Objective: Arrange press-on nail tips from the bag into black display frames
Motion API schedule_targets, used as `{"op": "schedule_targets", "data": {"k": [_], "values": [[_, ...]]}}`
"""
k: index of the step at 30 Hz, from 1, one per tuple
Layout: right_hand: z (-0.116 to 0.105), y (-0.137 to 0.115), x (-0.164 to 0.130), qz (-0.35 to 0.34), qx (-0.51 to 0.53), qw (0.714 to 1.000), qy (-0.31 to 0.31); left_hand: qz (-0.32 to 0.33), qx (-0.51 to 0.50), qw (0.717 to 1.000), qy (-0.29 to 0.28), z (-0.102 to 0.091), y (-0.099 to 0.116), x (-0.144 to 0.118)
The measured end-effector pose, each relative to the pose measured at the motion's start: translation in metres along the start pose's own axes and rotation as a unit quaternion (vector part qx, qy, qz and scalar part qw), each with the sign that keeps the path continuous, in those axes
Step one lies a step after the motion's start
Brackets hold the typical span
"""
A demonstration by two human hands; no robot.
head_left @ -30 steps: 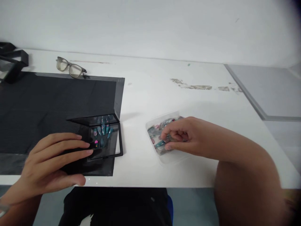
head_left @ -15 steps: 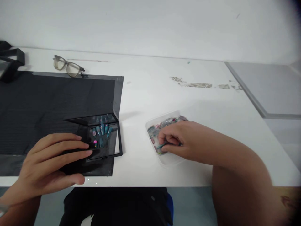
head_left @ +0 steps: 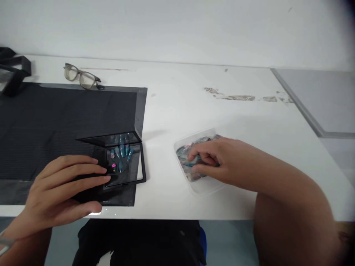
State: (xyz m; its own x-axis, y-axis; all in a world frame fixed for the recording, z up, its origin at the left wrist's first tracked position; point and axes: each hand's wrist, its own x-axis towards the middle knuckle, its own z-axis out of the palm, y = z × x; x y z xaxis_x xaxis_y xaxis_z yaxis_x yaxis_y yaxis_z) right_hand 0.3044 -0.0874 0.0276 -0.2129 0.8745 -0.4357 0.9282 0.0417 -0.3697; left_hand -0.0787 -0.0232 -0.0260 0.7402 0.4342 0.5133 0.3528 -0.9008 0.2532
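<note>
One white table (head_left: 194,107) – black mat (head_left: 55,122), left hand (head_left: 63,188) flat, right hand (head_left: 219,160) pinching nails (head_left: 184,152).

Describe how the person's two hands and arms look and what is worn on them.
The left hand and right hand are bare, with no gloves or rings visible. Both forearms show no sleeves. At the left wrist, a thin pale band peeks in at the picture's edge.

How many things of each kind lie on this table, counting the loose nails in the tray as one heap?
Eyeglasses: 1
Black mat: 1
Open black nail case: 1
Clear plastic tray: 1
Heap of nails: 1
Black object at far left: 1
Total: 6
</note>
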Motion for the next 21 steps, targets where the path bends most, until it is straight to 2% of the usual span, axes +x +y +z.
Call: {"op": "schedule_targets", "data": {"k": [4,13,21], "values": [[0.001,-0.002,0.001,-0.014,-0.011,1.000,0.017,0.061,0.001,0.998,-0.015,-0.002,0.000,0.002],[-0.001,-0.004,-0.001,-0.036,-0.005,0.999,0.004,0.054,0.002,0.998,-0.024,-0.002,0.002,0.005],[-0.007,0.004,-0.007,-0.037,0.095,0.995,-0.018,0.057,0.011,0.998,-0.030,-0.004,0.005,0.008]]}}
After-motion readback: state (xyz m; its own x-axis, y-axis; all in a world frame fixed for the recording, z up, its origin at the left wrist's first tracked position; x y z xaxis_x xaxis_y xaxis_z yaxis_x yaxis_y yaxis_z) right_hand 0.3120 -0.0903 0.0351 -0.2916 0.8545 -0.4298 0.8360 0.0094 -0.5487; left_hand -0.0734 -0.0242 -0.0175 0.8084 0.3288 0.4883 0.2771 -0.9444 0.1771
